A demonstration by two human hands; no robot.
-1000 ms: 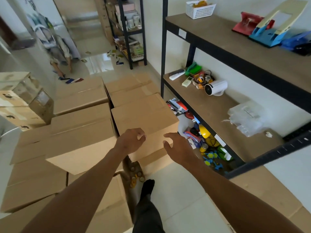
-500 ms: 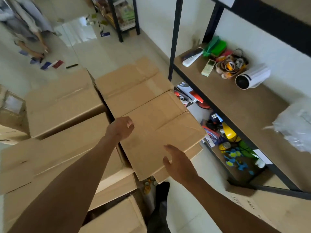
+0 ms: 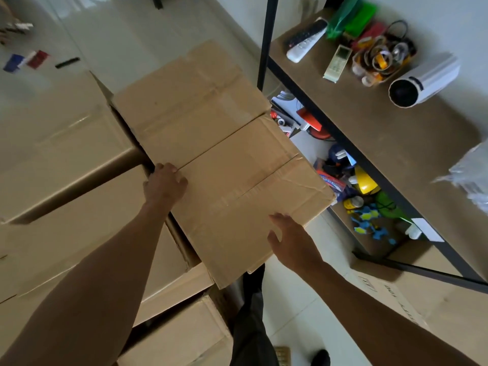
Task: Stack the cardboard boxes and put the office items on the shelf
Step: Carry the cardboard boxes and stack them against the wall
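Observation:
A closed cardboard box [image 3: 250, 196] lies on top of the stack in front of me, butted against a second box [image 3: 190, 107] behind it. My left hand [image 3: 165, 184] grips its far-left corner, the fingers curled over the top edge. My right hand [image 3: 289, 239] lies on the near right edge with fingers spread. To the right, a brown shelf board [image 3: 396, 143] carries a remote [image 3: 306, 40], tape rolls [image 3: 380, 59] and a white cylinder [image 3: 425, 80]. More office items [image 3: 356, 186] are piled on the lower shelf.
Several other cardboard boxes [image 3: 66, 154] fill the left side, stacked close together. Another box [image 3: 412, 294] sits on the floor under the shelf at right. The shelf's black upright [image 3: 264, 48] stands just beyond the boxes. My leg and shoe [image 3: 253, 326] are on the tiled floor below.
My view has tipped down and closer to the box. My left hand slid along to the box's far-left corner and my right hand settled on its near right edge.

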